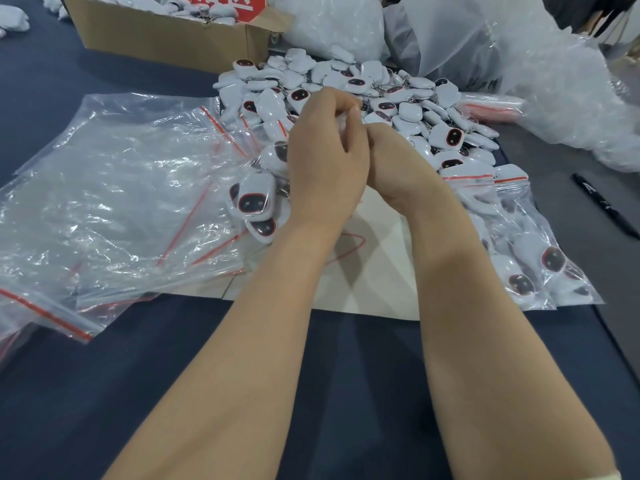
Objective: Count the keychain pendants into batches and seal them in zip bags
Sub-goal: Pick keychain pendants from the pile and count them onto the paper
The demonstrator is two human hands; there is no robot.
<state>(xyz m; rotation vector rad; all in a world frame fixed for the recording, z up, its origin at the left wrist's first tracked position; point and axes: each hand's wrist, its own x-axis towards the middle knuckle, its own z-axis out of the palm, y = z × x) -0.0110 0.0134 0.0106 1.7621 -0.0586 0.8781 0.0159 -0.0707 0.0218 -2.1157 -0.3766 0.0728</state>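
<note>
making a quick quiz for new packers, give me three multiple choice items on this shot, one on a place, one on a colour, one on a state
1. Where does the black marker lie?
A. right of the filled zip bags
B. inside the cardboard box
C. on the empty zip bags

2. What colour are the bags' zip strips?
A. blue
B. red
C. green

3. How do the left hand and right hand stand?
A. flat on the table
B. far apart
C. close together over the pendant pile

Answers: 1 A, the marker rests on the table at the right edge. 2 B, red lines cross every bag mouth. 3 C, both hands are curled and meet above the pile.
</note>
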